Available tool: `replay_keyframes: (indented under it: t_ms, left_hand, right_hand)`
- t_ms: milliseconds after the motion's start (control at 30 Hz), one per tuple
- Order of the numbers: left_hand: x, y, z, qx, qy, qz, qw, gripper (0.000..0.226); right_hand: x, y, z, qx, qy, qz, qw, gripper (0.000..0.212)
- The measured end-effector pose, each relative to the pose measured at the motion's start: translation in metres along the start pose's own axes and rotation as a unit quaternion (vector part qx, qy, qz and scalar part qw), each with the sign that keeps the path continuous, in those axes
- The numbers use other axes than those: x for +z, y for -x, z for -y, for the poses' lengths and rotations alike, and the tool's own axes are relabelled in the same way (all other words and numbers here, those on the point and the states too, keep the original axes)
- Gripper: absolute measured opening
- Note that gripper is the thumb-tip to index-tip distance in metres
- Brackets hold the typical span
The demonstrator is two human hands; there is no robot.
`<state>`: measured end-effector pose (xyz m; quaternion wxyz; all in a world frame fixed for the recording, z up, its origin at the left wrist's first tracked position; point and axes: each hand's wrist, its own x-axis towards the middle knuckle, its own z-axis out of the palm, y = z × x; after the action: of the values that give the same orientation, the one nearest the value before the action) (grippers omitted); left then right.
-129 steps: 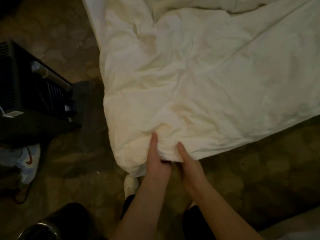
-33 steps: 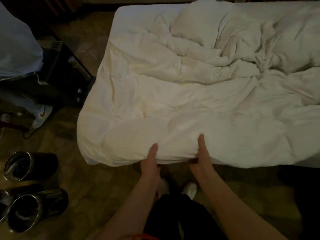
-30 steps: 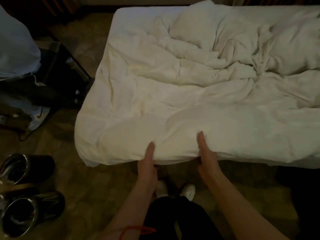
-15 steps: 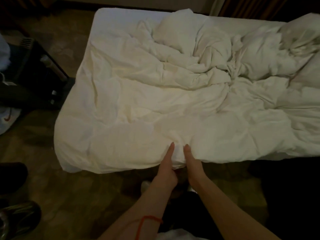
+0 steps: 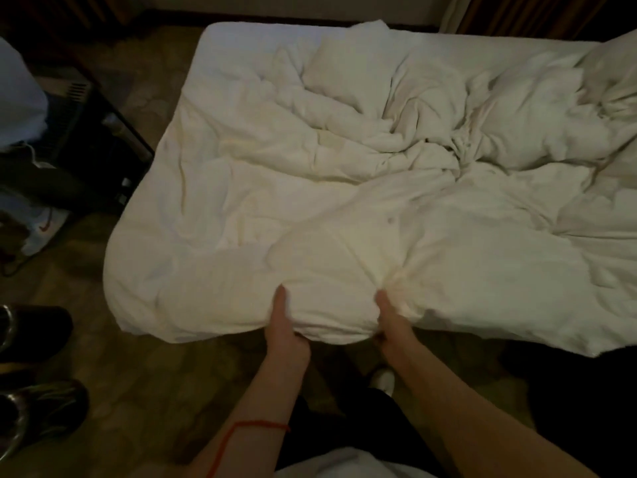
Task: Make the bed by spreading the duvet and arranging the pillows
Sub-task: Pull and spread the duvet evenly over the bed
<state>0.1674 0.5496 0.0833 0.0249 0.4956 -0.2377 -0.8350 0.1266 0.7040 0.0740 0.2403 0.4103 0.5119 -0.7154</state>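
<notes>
A white duvet [image 5: 344, 208] lies rumpled over the bed [image 5: 234, 43], bunched into folds toward the far right. Its near edge hangs over the foot of the bed. My left hand [image 5: 284, 326] grips that edge, thumb on top and fingers tucked under the fabric. My right hand [image 5: 391, 322] grips the same edge a short way to the right, thumb pressed into a crease. A puffed roll of duvet sits between the two hands. A pillow-like white lump [image 5: 348, 60] shows at the far end, partly wrapped in the folds.
A dark low stand [image 5: 89, 146] sits left of the bed, with pale cloth [image 5: 17, 91] and a shoe [image 5: 44, 225] beside it. Shiny dark cylinders [image 5: 31, 419] lie on the patterned floor at lower left. My white shoe [image 5: 384, 379] stands under the duvet edge.
My hands, side by side half a second ago, have spread apart along the duvet's near edge. The duvet now lies farther right across the bed, and the view has shifted.
</notes>
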Motion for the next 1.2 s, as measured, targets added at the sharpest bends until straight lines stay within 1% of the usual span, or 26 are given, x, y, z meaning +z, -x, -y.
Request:
replay_keyframes:
  t_ms: [33, 100, 133, 167, 200, 233, 267, 300, 367, 400, 433, 467, 500, 567, 633, 700, 733, 767, 833, 933, 1000, 1033, 1067, 1100, 1133, 1200]
  left_hand:
    - [0.009, 0.009, 0.012, -0.043, 0.023, 0.013, 0.999, 0.071]
    - [0.029, 0.027, 0.043, -0.097, 0.041, -0.009, 0.994, 0.059]
    - [0.041, 0.037, 0.057, -0.12, 0.042, -0.019, 0.992, 0.054]
    - [0.053, 0.049, 0.069, -0.145, 0.046, -0.018, 0.988, 0.054]
    - [0.061, 0.059, 0.08, -0.156, 0.04, -0.027, 0.987, 0.061]
    - [0.066, 0.062, 0.089, -0.147, 0.029, -0.046, 0.988, 0.066]
    - [0.068, 0.062, 0.094, -0.117, 0.014, -0.073, 0.99, 0.065]
    - [0.067, 0.061, 0.097, -0.077, -0.002, -0.1, 0.992, 0.062]
    - [0.06, 0.058, 0.095, 0.007, -0.036, -0.116, 0.993, 0.056]
    - [0.056, 0.06, 0.091, 0.029, -0.05, -0.114, 0.992, 0.055]
    - [0.052, 0.061, 0.086, 0.043, -0.062, -0.11, 0.991, 0.057]
    - [0.047, 0.064, 0.081, 0.048, -0.065, -0.097, 0.992, 0.056]
    - [0.043, 0.067, 0.077, 0.056, -0.063, -0.084, 0.993, 0.052]
    - [0.038, 0.068, 0.072, 0.082, -0.045, -0.07, 0.993, 0.043]
    - [0.04, 0.069, 0.074, 0.085, -0.051, -0.089, 0.991, 0.046]
    - [0.036, 0.065, 0.09, 0.048, -0.06, -0.115, 0.99, 0.055]
    - [0.032, 0.063, 0.101, 0.025, -0.054, -0.125, 0.99, 0.06]
    - [0.031, 0.062, 0.109, -0.001, -0.041, -0.119, 0.992, 0.064]
    - [0.04, 0.064, 0.124, -0.06, -0.02, -0.061, 0.996, 0.068]
    - [0.064, 0.078, 0.148, -0.146, -0.041, 0.017, 0.988, 0.046]
    - [0.075, 0.091, 0.17, -0.193, -0.079, 0.02, 0.978, 0.036]
    - [0.079, 0.093, 0.176, -0.191, -0.086, 0.022, 0.978, 0.04]
    - [0.082, 0.091, 0.181, -0.167, -0.083, 0.019, 0.982, 0.048]
    - [0.084, 0.087, 0.184, -0.134, -0.074, 0.019, 0.988, 0.057]
    - [0.087, 0.081, 0.182, -0.101, -0.066, 0.033, 0.992, 0.064]
    - [0.091, 0.073, 0.171, -0.034, -0.066, 0.067, 0.995, 0.07]
  right_hand:
    - [-0.005, 0.0, -0.003, 0.005, 0.011, -0.005, 1.0, 0.084]
    - [-0.008, 0.004, 0.002, -0.032, 0.004, 0.0, 0.999, 0.064]
    - [-0.01, 0.007, 0.005, -0.034, -0.003, 0.013, 0.999, 0.059]
    - [-0.014, 0.01, 0.006, -0.026, -0.002, 0.019, 0.999, 0.061]
    - [-0.02, 0.015, 0.007, -0.015, 0.005, 0.027, 1.0, 0.064]
    - [-0.029, 0.02, 0.006, -0.003, 0.016, 0.029, 0.999, 0.066]
    - [-0.038, 0.023, 0.007, 0.014, 0.016, 0.036, 0.999, 0.064]
    - [-0.049, 0.024, 0.009, 0.033, -0.017, 0.057, 0.998, 0.062]
    - [-0.068, 0.018, 0.017, 0.072, -0.169, 0.099, 0.978, 0.063]
    - [-0.075, 0.013, 0.022, 0.09, -0.227, 0.101, 0.965, 0.071]
    - [-0.08, 0.008, 0.03, 0.093, -0.252, 0.102, 0.958, 0.078]
    - [-0.082, 0.007, 0.042, 0.077, -0.25, 0.111, 0.959, 0.081]
    - [-0.084, 0.006, 0.051, 0.046, -0.231, 0.123, 0.964, 0.078]
    - [-0.085, 0.015, 0.066, -0.012, -0.167, 0.131, 0.977, 0.063]
    - [-0.094, 0.022, 0.06, -0.031, -0.084, 0.082, 0.993, 0.053]
    - [-0.11, 0.021, 0.04, -0.013, -0.047, 0.006, 0.999, 0.064]
    - [-0.117, 0.02, 0.03, -0.021, -0.036, -0.031, 0.999, 0.067]
    - [-0.119, 0.02, 0.027, -0.028, -0.023, -0.05, 0.998, 0.068]
    - [-0.118, 0.022, 0.031, -0.035, -0.027, -0.041, 0.998, 0.067]
    - [-0.122, 0.031, 0.035, -0.014, -0.011, -0.023, 1.0, 0.069]
    - [-0.13, 0.038, 0.026, 0.003, 0.011, -0.031, 0.999, 0.068]
    - [-0.135, 0.041, 0.025, 0.013, 0.013, -0.025, 1.0, 0.064]
    - [-0.138, 0.042, 0.029, 0.019, -0.009, -0.009, 1.0, 0.061]
    - [-0.142, 0.043, 0.035, 0.021, -0.068, 0.029, 0.997, 0.062]
    - [-0.148, 0.039, 0.042, 0.025, -0.136, 0.046, 0.989, 0.065]
    - [-0.165, 0.027, 0.07, 0.026, -0.263, 0.045, 0.963, 0.067]
